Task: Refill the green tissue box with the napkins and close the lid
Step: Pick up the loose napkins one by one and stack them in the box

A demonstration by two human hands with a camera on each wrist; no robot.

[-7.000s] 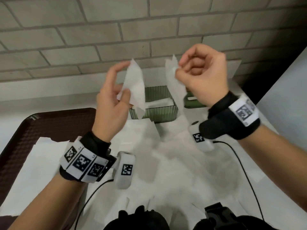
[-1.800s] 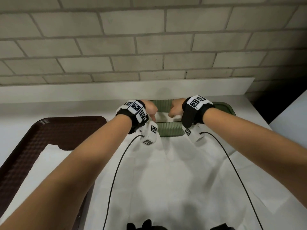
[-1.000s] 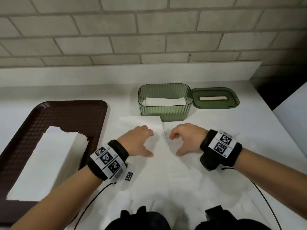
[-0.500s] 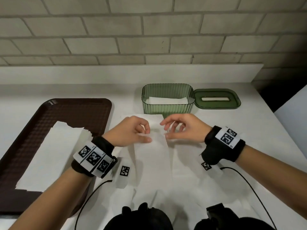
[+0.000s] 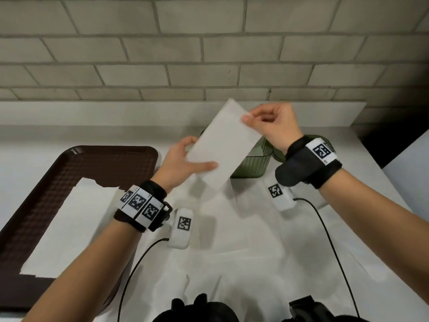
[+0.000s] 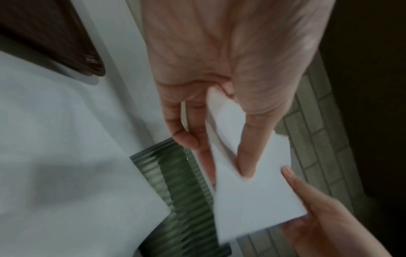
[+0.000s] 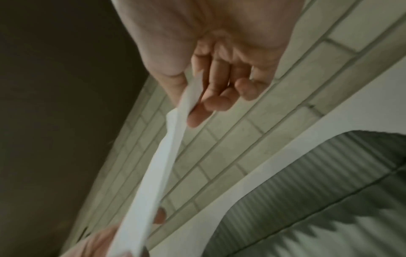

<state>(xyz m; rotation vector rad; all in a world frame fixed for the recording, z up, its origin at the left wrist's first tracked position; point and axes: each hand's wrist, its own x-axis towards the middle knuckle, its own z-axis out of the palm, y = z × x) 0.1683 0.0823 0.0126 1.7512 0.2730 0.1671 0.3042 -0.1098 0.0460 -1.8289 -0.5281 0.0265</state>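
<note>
White folded napkin (image 5: 224, 147), long axis tilted, hangs above the green tissue box (image 5: 253, 163): right hand (image 5: 274, 126) pinches its upper end, left hand (image 5: 183, 161) its lower.

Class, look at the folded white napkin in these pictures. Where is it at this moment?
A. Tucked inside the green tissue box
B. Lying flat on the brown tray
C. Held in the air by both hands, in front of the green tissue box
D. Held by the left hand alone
C: the folded napkin is off the table, pinched at its far end by the right hand and at its near end by the left hand, in front of the green tissue box.
</note>
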